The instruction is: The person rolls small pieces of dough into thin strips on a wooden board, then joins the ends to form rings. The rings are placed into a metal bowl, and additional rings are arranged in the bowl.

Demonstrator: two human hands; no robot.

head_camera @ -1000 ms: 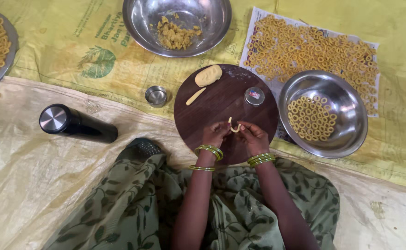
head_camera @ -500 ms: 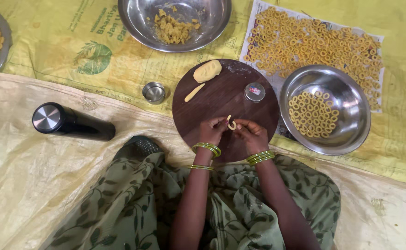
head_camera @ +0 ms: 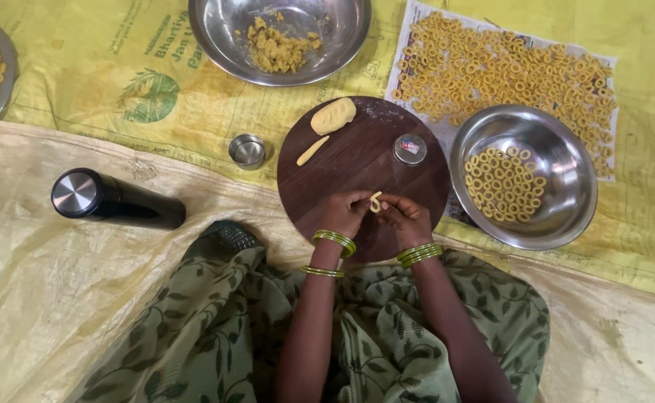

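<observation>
Yellow dough is the story here: a thin dough strip (head_camera: 374, 201) sits pinched between your two hands, curled over on itself just above the near half of the round wooden board (head_camera: 357, 160). Your left hand (head_camera: 348, 211) grips one side of it with the fingertips, your right hand (head_camera: 404, 217) grips the other, both closed on that little strip and almost touching each other. By the look of it you're in the shaping step, bending the strip into a ring, and the ends don't appear joined yet. What the next move calls for, I'd judge, is a gentle press to seal the two ends without flattening the loop, since dough this thin will tear or squash easily. Further up the board lie a dough lump (head_camera: 333, 116) and, just beside it, a rolled dough stick (head_camera: 312, 151), with a small round tin (head_camera: 410, 148) near the board's right edge. To your right, a steel bowl (head_camera: 559, 216) holds a batch of finished rings (head_camera: 503, 183), close at hand for a drop-off. Beyond it, a paper sheet (head_camera: 411, 30) is covered with many more rings. Above the board, a big steel bowl (head_camera: 215, 33) carries crumbly dough (head_camera: 279, 51). Off to your left sit a small steel cup (head_camera: 247, 150) and a black flask (head_camera: 115, 200) lying on the floor sheet.
</observation>
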